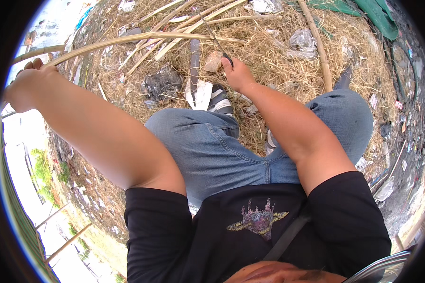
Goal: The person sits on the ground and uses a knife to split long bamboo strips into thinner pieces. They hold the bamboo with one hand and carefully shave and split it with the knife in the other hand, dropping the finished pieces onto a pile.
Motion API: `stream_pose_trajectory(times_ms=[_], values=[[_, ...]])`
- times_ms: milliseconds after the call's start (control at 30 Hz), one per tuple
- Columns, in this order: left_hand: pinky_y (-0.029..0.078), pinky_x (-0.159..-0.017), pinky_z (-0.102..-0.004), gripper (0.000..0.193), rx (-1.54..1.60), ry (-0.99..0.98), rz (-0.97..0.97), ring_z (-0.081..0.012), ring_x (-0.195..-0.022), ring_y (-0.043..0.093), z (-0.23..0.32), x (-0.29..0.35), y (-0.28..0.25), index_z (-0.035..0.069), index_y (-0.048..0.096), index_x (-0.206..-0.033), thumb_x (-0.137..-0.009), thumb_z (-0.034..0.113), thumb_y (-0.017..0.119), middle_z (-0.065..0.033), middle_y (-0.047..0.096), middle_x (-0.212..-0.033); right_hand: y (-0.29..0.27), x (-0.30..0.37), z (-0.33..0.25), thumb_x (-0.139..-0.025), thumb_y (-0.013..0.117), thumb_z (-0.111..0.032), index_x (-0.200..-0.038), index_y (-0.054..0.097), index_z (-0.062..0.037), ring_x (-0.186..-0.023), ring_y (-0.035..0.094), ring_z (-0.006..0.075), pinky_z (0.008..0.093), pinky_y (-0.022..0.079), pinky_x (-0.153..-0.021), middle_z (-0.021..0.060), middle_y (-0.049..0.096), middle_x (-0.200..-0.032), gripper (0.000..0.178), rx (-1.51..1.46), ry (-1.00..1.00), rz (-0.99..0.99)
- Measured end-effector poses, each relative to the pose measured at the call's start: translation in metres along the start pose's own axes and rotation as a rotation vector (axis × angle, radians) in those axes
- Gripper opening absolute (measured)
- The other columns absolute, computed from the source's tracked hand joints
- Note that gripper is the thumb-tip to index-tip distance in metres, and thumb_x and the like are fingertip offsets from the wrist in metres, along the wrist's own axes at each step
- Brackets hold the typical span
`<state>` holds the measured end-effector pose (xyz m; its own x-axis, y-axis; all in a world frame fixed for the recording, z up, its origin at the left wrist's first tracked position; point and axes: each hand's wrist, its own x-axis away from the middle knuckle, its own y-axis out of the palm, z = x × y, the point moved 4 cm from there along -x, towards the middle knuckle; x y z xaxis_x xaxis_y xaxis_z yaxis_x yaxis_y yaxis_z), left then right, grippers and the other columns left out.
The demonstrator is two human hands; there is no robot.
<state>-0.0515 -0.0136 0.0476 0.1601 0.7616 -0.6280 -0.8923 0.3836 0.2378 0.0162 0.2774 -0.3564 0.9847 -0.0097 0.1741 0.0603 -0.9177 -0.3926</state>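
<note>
Far out to the left, my left hand [26, 87] has its fingers curled round one end of a long split bamboo strip [151, 35]. The strip bows upward and reaches across to the middle, over several other pale bamboo strips [174, 42] lying on straw. In front of my knees, my right hand [238, 75] is closed round the black handle of a knife [216, 38]. Its long, thin, dark blade points up and left, and the strip's far end lies close to it. A brown stone [213, 62] sits just left of my right hand.
Near my shoe [220, 100] are a dark lump [162, 83], a grey upright stake [194, 61] and a white scrap [202, 95]. On the right, a bamboo pole [317, 45] lies by crumpled clear plastic [303, 42]. Green sheeting [380, 19] is at the far right.
</note>
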Motion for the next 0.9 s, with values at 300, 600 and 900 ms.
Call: stream_pose_trajectory(times_ms=[300, 600, 900], values=[[0.06, -0.059, -0.0426, 0.034, -0.194, 0.197, -0.205, -0.0362, -0.068, 0.072, -0.041, -0.042, -0.001, -0.02, 0.04, -0.106, -0.105, 0.014, 0.036, -0.0301, 0.066, -0.081, 0.015, 0.036, -0.094, -0.106, 0.044, -0.045, -0.103, 0.056, -0.0032, -0.087, 0.066, 0.0475, 0.055, 0.048, -0.08, 0.0243, 0.067, -0.081, 0.044, -0.177, -0.313, -0.11], [0.059, -0.054, -0.0415, 0.022, 0.093, -0.053, 0.002, -0.0328, -0.066, 0.07, -0.023, -0.02, 0.003, -0.016, 0.048, -0.098, -0.098, 0.004, 0.042, -0.0239, 0.066, -0.079, -0.003, 0.006, 0.038, -0.107, 0.037, -0.048, -0.122, 0.059, 0.0005, -0.097, 0.068, 0.0422, 0.0511, 0.051, -0.088, 0.0261, 0.07, -0.101, 0.055, -0.023, 0.433, 0.068], [0.052, -0.049, -0.0407, 0.028, 0.508, -0.047, -0.461, -0.0328, -0.057, 0.062, -0.025, -0.044, 0.014, -0.01, 0.051, -0.09, -0.095, 0.014, 0.038, -0.0178, 0.059, -0.072, 0.011, 0.014, -0.025, -0.106, 0.04, -0.049, -0.104, 0.063, -0.0013, -0.096, 0.066, 0.0452, 0.0526, 0.049, -0.083, 0.024, 0.07, -0.092, 0.053, -0.067, 0.05, 0.075]])
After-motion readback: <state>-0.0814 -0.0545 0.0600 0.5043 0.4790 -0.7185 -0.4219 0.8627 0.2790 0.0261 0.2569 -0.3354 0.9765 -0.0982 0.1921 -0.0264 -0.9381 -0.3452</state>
